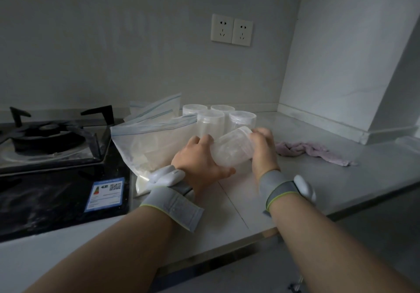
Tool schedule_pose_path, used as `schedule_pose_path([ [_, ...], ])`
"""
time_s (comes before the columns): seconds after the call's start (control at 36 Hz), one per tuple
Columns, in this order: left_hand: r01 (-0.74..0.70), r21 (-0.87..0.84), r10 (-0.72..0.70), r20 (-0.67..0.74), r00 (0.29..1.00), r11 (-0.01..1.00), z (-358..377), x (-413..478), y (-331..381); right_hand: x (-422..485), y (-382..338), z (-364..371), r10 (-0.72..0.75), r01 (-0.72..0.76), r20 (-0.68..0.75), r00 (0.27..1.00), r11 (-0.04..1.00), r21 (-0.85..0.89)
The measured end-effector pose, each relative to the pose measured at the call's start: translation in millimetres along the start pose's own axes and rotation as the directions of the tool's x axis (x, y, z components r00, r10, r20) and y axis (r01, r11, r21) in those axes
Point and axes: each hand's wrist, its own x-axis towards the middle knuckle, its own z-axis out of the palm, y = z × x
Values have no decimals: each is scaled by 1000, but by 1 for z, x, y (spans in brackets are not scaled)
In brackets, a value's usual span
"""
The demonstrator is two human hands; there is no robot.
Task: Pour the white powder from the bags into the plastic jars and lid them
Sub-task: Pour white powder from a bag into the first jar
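Head view: the grey countertop (318, 179) takes most of the picture, with a black gas stove (45, 138) at its left end. Just beside the stove lies a big zip bag (154, 142) with white powder (142, 183) collected in its lower corner; more bags (154, 108) lie behind it. Four standing jars (210, 123), all with lids on, are grouped behind the hands, touching the bag's edge. A pink cloth (313, 152) lies to the right, apart from everything.

The held jar (231, 149) is above the counter, in front of the bag, tilted with its mouth up and to the right. The left hand (200, 163) has its fingers curled round the jar's body, with the thumb below. The right hand (263, 149) is curled over the lid (246, 131) at the mouth end and grips it.

I judge the step is to unscrew this lid before filling. To do it well, the left hand should grip firmly but not squeeze, since the thin plastic wall can bend and bind the thread. The right hand turns only the lid. It is better to bring the jar upright first, then place the lid near, away from the powder. Whether the jar is empty I cannot tell; it is blurred.
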Motion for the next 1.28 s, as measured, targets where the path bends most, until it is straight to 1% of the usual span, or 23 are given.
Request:
schedule_pose_path([
  [0.03,1,-2,-1,1,1000,1000,0,0,0,0,0,0,8,-8,17,1000,1000,18],
  [0.08,-2,-7,2,-5,1000,1000,1,0,0,-1,1,-1,-5,8,40,999,998,-67],
  [0.11,-4,-7,4,-8,1000,1000,1,0,0,-1,2,-2,-9,12,32,999,994,-108],
  [0.17,-5,-4,5,-10,1000,1000,2,0,0,0,4,-4,-19,20,10,1000,992,-122],
  [0.39,1,-37,-1,-2,1000,999,2,-1,0,0,1,-5,-98,96,-57,994,995,-41],
  [0.47,34,-75,-35,-10,999,997,2,-1,-1,1,0,-3,-85,86,-90,992,996,14],
  [0.58,87,-129,-94,-46,995,988,5,1,-6,1,-1,-1,-62,62,-96,993,998,4],
  [0.67,95,-160,-109,-78,991,983,9,2,-7,0,-1,-3,48,-43,-116,992,998,46],
  [0.78,73,-249,-86,-42,995,966,14,1,-4,3,2,-7,231,-227,-95,968,973,51],
  [0.83,60,-259,-70,-31,997,964,14,1,-3,0,3,-6,269,-270,-116,956,963,2],
  [0.92,49,-236,-47,16,999,971,15,0,-1,0,6,-8,266,-284,-148,952,953,-111],
  [1.0,54,-140,-43,82,996,989,15,0,1,1,6,-13,250,-270,-129,960,948,-170],
  [1.06,51,-73,-45,85,995,996,15,-1,2,2,7,-16,215,-243,-116,970,902,-357],
  [1.08,50,-52,-45,79,996,997,15,-2,3,3,8,-19,201,-239,-133,970,873,-425],
  [1.19,61,33,-64,94,993,998,15,0,2,-2,1,-22,211,-226,-98,973,758,-612],
  [1.28,75,104,-84,80,993,992,18,2,1,-5,-1,-21,190,-184,-70,979,691,-699],
])
